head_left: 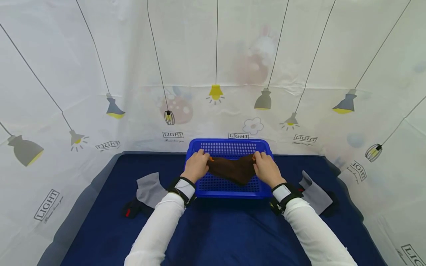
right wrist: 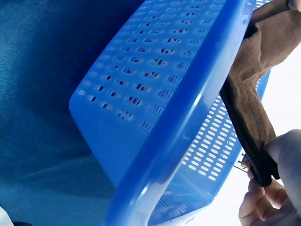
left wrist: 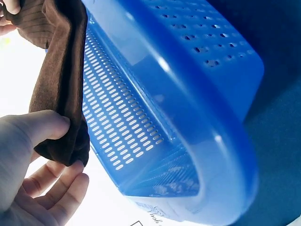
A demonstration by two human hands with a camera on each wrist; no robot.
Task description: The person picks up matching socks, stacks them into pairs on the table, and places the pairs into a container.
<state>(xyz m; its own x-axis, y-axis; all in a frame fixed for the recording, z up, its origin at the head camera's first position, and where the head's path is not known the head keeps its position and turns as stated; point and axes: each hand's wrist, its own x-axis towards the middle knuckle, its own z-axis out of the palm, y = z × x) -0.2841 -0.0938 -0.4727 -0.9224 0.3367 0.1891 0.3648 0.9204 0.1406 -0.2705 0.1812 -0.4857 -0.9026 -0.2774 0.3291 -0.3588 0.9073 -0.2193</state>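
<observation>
A brown sock [head_left: 229, 168] is stretched sideways over the blue plastic basket [head_left: 217, 194], with small orange bits showing at its two ends. My left hand [head_left: 195, 166] pinches one end; in the left wrist view the thumb [left wrist: 49, 125] lies on the fabric and the fingers curl beneath. At the other end, my right hand [head_left: 267, 170] pinches the sock between thumb and fingers. The right wrist view shows the ribbed brown sock [right wrist: 251, 101] running past the basket rim [right wrist: 188, 103] down to that hand.
On the dark blue cloth [head_left: 226, 236], a grey fabric piece [head_left: 151, 190] overlaps a black one [head_left: 132, 208] with a red mark, left of the basket. Right of it lie another grey piece [head_left: 315, 194] and black fabric [head_left: 332, 203]. A white printed curtain [head_left: 199, 66] hangs behind.
</observation>
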